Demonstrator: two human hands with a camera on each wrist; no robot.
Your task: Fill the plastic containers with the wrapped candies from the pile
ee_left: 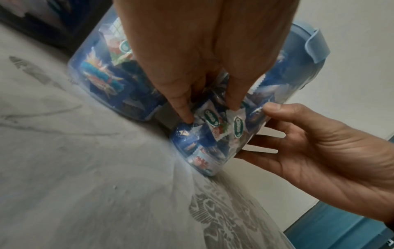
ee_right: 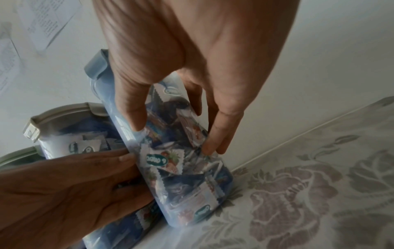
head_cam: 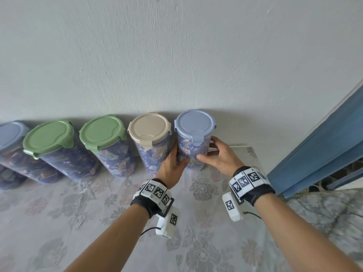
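Both hands clasp one jar: the left hand (head_cam: 172, 163) and right hand (head_cam: 218, 157) curl round the blue-lidded jar (head_cam: 194, 138), full of candies (ee_left: 211, 121). Left of them stand four more lidded, filled jars (head_cam: 102, 144). No pile shows; filling looks nearly finished.

Candy wrappers (ee_left: 213, 118) carry green oval logo, lettering too blurred to read; wristband squares (head_cam: 244, 181) show coded markers only
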